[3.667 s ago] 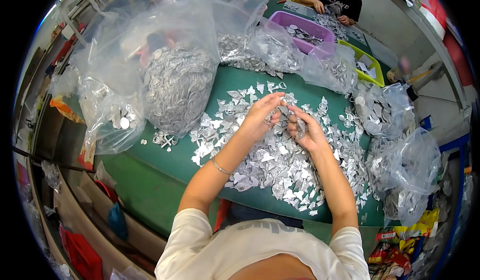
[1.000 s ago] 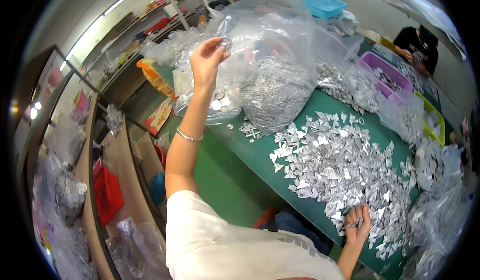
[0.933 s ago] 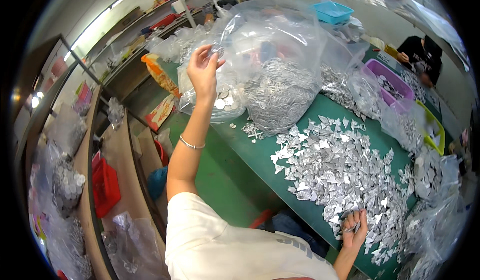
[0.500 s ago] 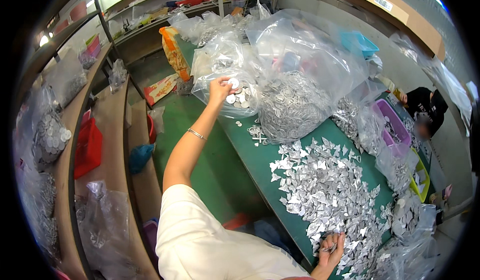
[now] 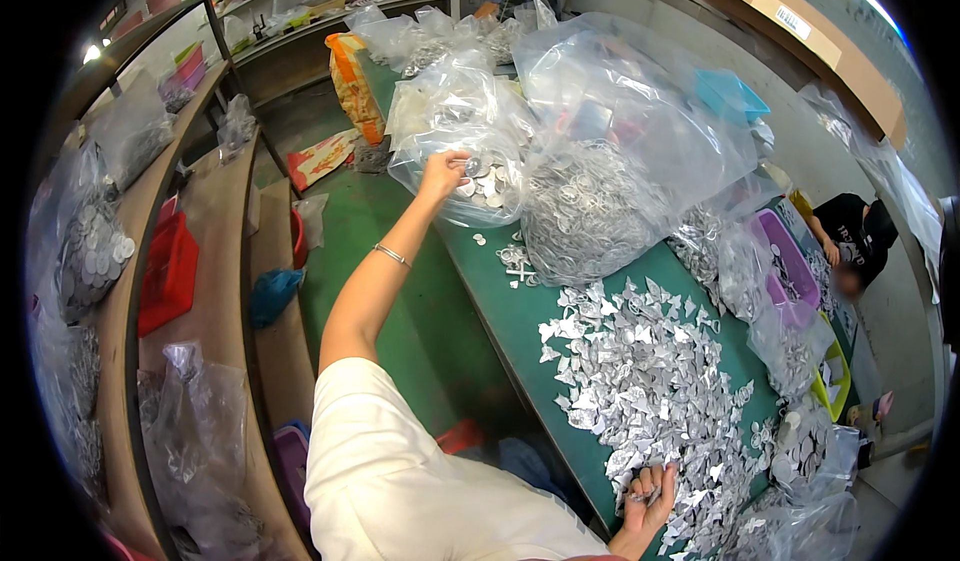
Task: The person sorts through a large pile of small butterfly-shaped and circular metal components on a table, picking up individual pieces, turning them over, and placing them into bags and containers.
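My left hand (image 5: pixel 442 175) reaches out over a clear plastic bag (image 5: pixel 405 169) of round silver discs (image 5: pixel 489 187). Its fingers pinch what looks like one disc (image 5: pixel 473 166), now greyer than the rest. Low in the view, my right hand (image 5: pixel 646 507) rests palm up at the near edge of a wide heap of small, jagged silver metal pieces (image 5: pixel 640 371). Its fingers curl around a few grey pieces, partly hidden by them.
A large clear bag of silver rings (image 5: pixel 590 211) stands on the green table (image 5: pixel 490 286). Purple (image 5: pixel 788 261) and lime (image 5: pixel 835 366) baskets line the right side, near another person (image 5: pixel 855 236). Shelves (image 5: pixel 225 261) with bags and a red bin (image 5: pixel 168 276) run along the left.
The disc at my left fingertips has turned from bright white to grey. My right hand keeps its curl and sits slightly lower left in the view, which has shifted a little.
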{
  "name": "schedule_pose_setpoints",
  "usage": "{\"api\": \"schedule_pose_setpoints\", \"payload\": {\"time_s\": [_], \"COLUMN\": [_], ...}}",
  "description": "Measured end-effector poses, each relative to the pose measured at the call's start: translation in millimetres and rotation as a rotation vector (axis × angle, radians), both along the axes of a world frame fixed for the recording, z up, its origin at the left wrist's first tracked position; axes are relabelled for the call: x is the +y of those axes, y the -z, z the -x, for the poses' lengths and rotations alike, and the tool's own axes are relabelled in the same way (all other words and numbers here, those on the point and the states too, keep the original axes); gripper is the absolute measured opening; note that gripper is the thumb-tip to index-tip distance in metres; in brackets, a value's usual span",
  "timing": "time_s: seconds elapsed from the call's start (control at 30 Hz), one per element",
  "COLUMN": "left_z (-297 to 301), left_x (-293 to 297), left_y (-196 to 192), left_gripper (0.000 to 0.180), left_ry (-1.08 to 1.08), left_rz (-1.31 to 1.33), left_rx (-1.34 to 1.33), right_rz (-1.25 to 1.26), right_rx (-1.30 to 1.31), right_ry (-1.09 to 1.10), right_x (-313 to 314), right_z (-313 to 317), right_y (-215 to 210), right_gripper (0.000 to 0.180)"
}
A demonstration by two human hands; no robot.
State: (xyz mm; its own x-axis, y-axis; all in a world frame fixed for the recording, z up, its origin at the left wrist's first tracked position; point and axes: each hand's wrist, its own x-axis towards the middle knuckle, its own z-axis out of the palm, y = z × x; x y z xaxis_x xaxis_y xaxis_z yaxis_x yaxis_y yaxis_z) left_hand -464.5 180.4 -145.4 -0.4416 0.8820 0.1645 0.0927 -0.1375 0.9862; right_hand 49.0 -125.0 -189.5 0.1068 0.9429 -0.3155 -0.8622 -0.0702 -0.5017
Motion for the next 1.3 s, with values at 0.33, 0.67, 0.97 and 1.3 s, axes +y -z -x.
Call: {"api": "schedule_pose_setpoints", "payload": {"time_s": [0.33, 0.67, 0.97, 1.3], "left_z": [-104, -127, -127, -134], "left_x": [-24, 128, 139, 20], "left_y": [-163, -114, -56, -172], "left_gripper": [0.029, 0.029, 0.032, 0.015], "left_ry": [-0.252, 0.361, 0.304, 0.072], "left_rz": [-0.993, 0.212, 0.386, -0.377], "left_rx": [0.507, 1.319, 1.562, 0.681], "right_rz": [0.031, -0.016, 0.055, 0.049], "right_rx": [0.087, 0.243, 0.421, 0.371], "right_ry": [-0.021, -0.072, -0.066, -0.021], "right_x": [-1, -2, -2, -6], "right_z": [-2, 2, -1, -3], "right_y": [5, -4, -10, -6], "right_gripper": [0.009, 0.015, 0.018, 0.013]}}
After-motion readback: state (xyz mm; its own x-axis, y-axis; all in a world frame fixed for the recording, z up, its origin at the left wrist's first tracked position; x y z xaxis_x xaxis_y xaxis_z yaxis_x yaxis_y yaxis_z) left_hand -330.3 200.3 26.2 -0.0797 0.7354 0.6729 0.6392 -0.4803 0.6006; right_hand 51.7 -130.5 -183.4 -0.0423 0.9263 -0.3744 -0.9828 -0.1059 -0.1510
